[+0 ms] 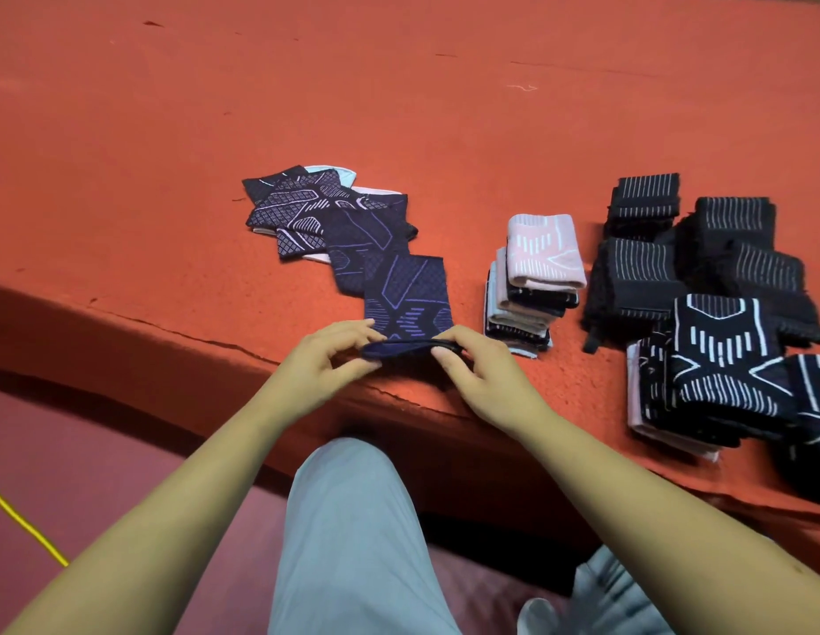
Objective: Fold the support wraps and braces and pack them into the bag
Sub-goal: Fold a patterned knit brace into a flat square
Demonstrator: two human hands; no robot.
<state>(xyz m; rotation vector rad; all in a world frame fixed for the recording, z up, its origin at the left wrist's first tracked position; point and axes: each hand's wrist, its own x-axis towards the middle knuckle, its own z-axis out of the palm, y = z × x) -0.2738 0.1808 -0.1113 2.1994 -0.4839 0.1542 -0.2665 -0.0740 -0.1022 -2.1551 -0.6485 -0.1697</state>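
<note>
A dark navy brace with purple lines (405, 295) lies flat near the front edge of the orange surface. My left hand (327, 359) and my right hand (474, 364) each pinch one corner of its near end, which is lifted and curled over. Behind it, several unfolded navy braces (316, 208) lie fanned out in a loose row. To the right stands a stack of folded braces (534, 286) with a pink one on top. No bag is in view.
Black braces with white stripes (701, 258) are heaped at the right, with more folded navy and white ones (715, 382) by the front right edge. The orange surface (169, 153) stretches far back. My knee in grey trousers (348, 520) is below the edge.
</note>
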